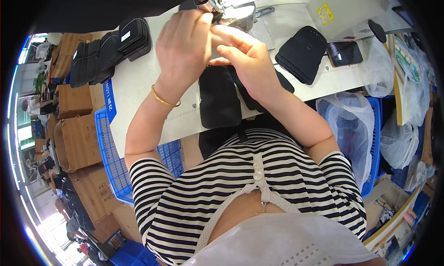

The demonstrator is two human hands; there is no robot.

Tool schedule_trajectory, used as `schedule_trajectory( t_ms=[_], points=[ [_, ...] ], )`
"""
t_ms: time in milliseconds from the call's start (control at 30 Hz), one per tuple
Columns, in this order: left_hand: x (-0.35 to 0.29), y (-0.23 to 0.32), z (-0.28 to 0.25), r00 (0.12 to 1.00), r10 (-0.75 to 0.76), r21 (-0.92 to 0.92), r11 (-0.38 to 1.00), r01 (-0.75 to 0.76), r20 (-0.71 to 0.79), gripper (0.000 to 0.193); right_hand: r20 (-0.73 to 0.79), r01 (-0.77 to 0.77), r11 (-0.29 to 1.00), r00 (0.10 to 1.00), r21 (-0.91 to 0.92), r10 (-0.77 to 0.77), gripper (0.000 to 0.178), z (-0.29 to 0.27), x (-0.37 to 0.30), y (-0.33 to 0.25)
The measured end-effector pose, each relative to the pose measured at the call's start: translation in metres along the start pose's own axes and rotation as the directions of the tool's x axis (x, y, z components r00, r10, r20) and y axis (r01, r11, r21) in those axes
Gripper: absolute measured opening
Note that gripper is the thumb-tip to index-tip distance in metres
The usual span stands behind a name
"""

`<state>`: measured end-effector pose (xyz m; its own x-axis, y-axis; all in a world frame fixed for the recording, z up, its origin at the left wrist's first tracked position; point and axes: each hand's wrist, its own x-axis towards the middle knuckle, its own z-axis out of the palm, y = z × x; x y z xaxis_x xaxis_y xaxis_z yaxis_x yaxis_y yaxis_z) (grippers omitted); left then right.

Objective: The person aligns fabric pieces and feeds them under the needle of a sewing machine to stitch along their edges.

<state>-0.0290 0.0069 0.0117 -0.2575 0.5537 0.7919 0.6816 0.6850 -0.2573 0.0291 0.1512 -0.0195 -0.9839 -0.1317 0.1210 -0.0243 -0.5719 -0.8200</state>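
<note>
Black cloth-like pieces [219, 99], in the centre of the frame, lying below both hands at the near edge of the white table [138, 90]. Perhaps liable to slide lapward if bumped. Left hand [183, 51]: fingers curled, tips hidden beside the sewing machine [209, 2]; hold impossible to tell. Right hand [253, 67]: thumb and fingers slightly parted, any hold likewise unclear. Possible jab from a slip so close. Matte faces, rounded corners; at upper right, a flat black stack [301, 55], dotted along the rim, near a glossy phone [344, 53].
</note>
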Motion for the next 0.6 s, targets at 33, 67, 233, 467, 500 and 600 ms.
schedule_trajectory(
  t_ms=[33, 67, 233, 467, 500, 600],
  points=[
    [-0.001, -0.004, 0.001, 0.999, -0.027, 0.041, 0.999, 0.028, -0.037, 0.026, 0.000, 0.001, 1.000, 1.000, 0.001, -0.001, 0.040, -0.001, -0.001, 0.001],
    [-0.002, -0.011, 0.000, 0.999, -0.025, 0.042, 0.999, 0.027, -0.037, 0.026, -0.006, 0.011, 0.999, 1.000, -0.034, -0.011, 0.038, -0.002, -0.002, 0.002],
    [0.004, -0.026, -0.027, 0.993, 0.004, -0.405, 0.913, 0.043, 0.115, 0.036, 0.075, 0.065, 0.978, 0.996, -0.200, -0.051, 0.028, 0.005, 0.001, -0.006],
    [0.009, -0.029, -0.036, 0.968, 0.151, -0.442, 0.896, -0.048, 0.200, 0.041, 0.163, 0.029, 0.996, 0.986, -0.079, -0.016, 0.021, 0.010, 0.006, 0.008],
    [0.010, -0.029, -0.036, 0.967, 0.162, -0.435, 0.899, -0.062, 0.197, 0.041, 0.140, 0.052, 0.995, 0.989, -0.087, -0.040, 0.020, 0.011, 0.006, 0.007],
    [0.010, -0.023, -0.037, 0.965, 0.166, -0.402, 0.913, -0.074, 0.201, 0.041, 0.121, 0.073, 0.993, 0.991, -0.093, -0.062, 0.019, 0.010, 0.005, 0.005]
  ],
)
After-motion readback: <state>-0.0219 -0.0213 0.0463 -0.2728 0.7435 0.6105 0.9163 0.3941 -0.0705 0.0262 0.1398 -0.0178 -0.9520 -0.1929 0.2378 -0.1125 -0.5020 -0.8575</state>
